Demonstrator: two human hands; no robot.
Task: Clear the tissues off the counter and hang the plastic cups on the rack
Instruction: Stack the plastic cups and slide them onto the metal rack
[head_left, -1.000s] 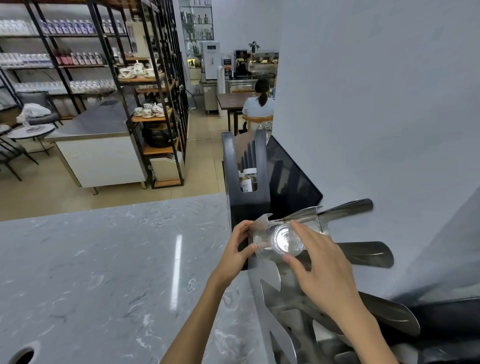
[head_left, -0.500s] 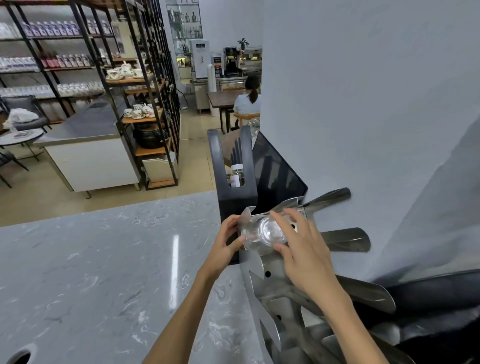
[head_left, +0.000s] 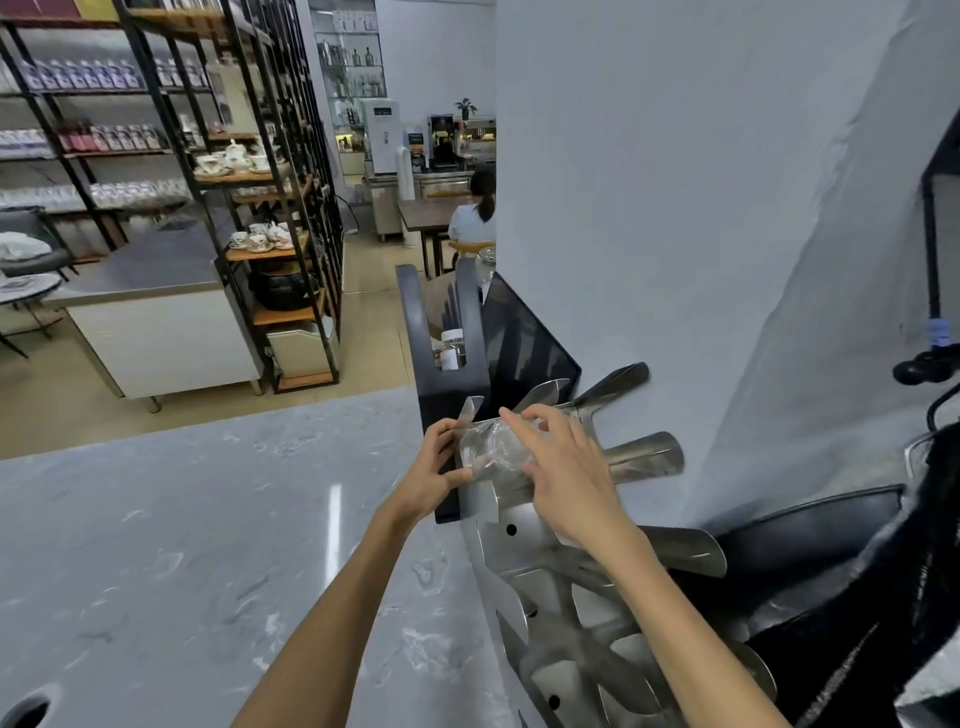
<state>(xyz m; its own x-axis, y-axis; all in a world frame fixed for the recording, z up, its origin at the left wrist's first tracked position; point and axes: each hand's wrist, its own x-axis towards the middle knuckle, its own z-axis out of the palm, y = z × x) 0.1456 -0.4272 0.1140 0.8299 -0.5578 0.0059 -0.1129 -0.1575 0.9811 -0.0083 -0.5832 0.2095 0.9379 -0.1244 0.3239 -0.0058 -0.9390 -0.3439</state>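
A clear plastic cup lies on its side, bottom toward me, on an upper prong of the shiny metal cup rack at the counter's right edge. My left hand touches the cup's left rim with its fingertips. My right hand curls over the cup's top and right side. The rack's prongs fan out toward the grey wall. No tissues are in view on the grey marble counter.
A black holder with a small bottle stands just behind the rack, and a dark panel leans by the wall. A round hole sits at the counter's near left. Shelving, tables and a seated person lie beyond.
Both hands stay on the cup at the rack's top. My right fingers have shifted over its top and the cup sits a little further onto the prong.
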